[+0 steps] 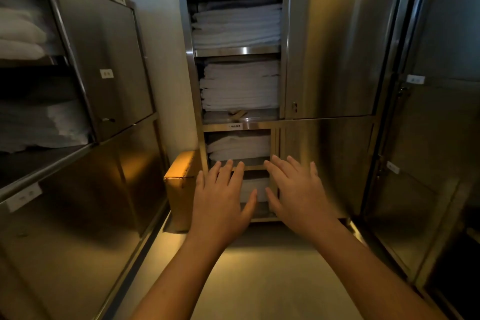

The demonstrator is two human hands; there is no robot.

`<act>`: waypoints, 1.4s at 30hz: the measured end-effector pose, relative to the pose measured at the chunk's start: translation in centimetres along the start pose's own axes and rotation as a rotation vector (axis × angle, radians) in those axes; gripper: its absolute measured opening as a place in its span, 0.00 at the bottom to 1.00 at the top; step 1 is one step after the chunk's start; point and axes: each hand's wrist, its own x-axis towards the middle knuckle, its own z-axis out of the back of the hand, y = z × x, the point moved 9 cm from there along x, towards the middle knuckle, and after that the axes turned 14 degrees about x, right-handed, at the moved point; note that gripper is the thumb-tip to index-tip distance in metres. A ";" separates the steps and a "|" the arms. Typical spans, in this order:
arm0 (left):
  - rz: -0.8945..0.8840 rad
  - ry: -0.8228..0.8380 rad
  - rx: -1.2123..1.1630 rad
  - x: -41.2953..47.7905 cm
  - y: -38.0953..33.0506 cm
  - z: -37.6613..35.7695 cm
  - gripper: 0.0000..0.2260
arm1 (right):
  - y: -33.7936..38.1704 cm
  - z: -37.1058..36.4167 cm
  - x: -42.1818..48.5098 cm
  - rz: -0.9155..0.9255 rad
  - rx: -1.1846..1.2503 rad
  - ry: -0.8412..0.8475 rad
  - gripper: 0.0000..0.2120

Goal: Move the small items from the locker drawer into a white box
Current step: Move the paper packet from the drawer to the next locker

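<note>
Head view: left hand [220, 201] and right hand [300, 196] are hovering empty, fingers [225, 173] spread; small items, presumably light, aren't showing beyond them.

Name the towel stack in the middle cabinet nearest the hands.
The lowest stack, showing between the left hand and right hand; the others sit higher.

locker [332, 47]: silver-grey steel, brushed sheen, amber reflections low down
folded linens [239, 26]: plain white
cardboard box [181, 182]: tan-brown, plain
door labels [106, 73]: white, small dark print
wall [161, 34]: off-white
floor [272, 267]: pale beige, yellowish cast
</note>
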 end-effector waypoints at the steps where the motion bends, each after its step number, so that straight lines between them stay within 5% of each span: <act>1: 0.000 0.003 -0.007 1.0 0.5 -1.1 0.28 | -0.3 -0.8 1.2 0.000 0.000 0.003 0.26; 24: -0.035 0.018 -0.048 32.2 2.9 -26.4 0.26 | -19.2 -17.1 33.2 0.007 -0.010 0.037 0.26; 42: -0.137 0.042 -0.049 53.7 12.6 -43.6 0.24 | -24.8 -30.1 58.9 -0.017 -0.091 -0.001 0.25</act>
